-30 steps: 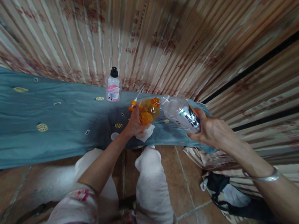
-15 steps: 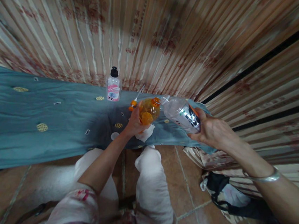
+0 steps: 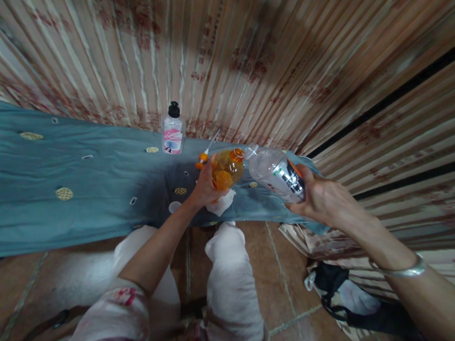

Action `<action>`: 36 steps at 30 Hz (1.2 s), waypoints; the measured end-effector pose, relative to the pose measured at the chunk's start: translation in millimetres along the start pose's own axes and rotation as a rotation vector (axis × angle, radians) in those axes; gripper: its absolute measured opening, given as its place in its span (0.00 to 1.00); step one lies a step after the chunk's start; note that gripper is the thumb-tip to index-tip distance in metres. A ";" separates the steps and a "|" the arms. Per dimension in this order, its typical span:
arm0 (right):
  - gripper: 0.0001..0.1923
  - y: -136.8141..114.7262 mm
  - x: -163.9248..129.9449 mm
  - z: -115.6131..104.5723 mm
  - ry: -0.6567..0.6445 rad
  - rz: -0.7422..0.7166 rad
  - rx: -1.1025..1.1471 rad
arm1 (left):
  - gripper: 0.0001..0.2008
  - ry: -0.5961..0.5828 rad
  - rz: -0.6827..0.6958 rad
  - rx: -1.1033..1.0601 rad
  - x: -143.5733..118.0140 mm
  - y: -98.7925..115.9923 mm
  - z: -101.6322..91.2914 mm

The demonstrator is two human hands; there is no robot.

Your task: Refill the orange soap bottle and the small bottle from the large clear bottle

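My left hand (image 3: 205, 185) is closed around an orange see-through bottle (image 3: 230, 165), whose open neck points up and slightly right. My right hand (image 3: 318, 197) grips a clear plastic bottle (image 3: 270, 169) by its base, tilted on its side with the mouth close to the orange neck. Whether the two rims touch, or liquid is flowing, I cannot make out. Beside my left hand lies an orange spray pump top (image 3: 202, 159) with a thin tube. Under the orange bottle is a crumpled white tissue (image 3: 222, 203).
A clear bottle with a black cap and pink label (image 3: 173, 133) stands on the teal cloth (image 3: 106, 180). A small whitish disc (image 3: 174, 206) lies near the front edge. A pleated curtain (image 3: 175, 42) hangs behind; dark and white items (image 3: 344, 294) lie on the tiled floor at right.
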State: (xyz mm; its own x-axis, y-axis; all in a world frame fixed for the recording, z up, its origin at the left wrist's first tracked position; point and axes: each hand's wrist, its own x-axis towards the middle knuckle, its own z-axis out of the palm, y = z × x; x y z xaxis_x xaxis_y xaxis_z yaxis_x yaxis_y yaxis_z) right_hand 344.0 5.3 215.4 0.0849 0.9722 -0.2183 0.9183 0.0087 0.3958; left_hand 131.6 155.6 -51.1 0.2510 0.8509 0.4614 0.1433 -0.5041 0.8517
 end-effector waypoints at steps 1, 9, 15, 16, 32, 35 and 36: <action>0.38 1.9 1.2 3.7 0.021 -0.001 -0.004 | 0.60 0.000 0.010 -0.003 0.2 -0.7 0.1; 0.43 14.5 7.9 27.2 0.179 -0.035 -0.008 | 0.60 -0.009 0.004 -0.004 0.8 -3.6 1.1; 0.40 8.0 4.8 13.8 0.091 -0.019 -0.018 | 0.60 -0.007 -0.003 -0.021 1.0 -1.0 0.5; 0.39 6.3 4.1 10.7 0.063 -0.015 -0.021 | 0.61 -0.005 -0.004 -0.024 1.0 -0.7 0.6; 0.37 -0.9 -0.9 -2.5 -0.012 0.004 0.020 | 0.60 -0.009 0.008 0.018 1.4 2.0 -0.8; 0.38 -2.5 -1.4 -4.4 -0.022 0.013 0.016 | 0.60 -0.015 -0.009 0.030 1.6 3.5 -0.9; 0.38 -3.0 -1.6 -4.8 -0.024 0.014 0.013 | 0.60 -0.018 -0.015 0.032 1.7 3.9 -0.9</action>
State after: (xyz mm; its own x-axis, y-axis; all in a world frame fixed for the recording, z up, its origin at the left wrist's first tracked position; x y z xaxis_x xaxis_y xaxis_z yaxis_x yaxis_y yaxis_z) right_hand 339.3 4.9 218.8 0.1074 0.9662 -0.2345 0.9220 -0.0085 0.3871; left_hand 131.7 155.2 -46.8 0.2659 0.8557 0.4439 0.1771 -0.4960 0.8500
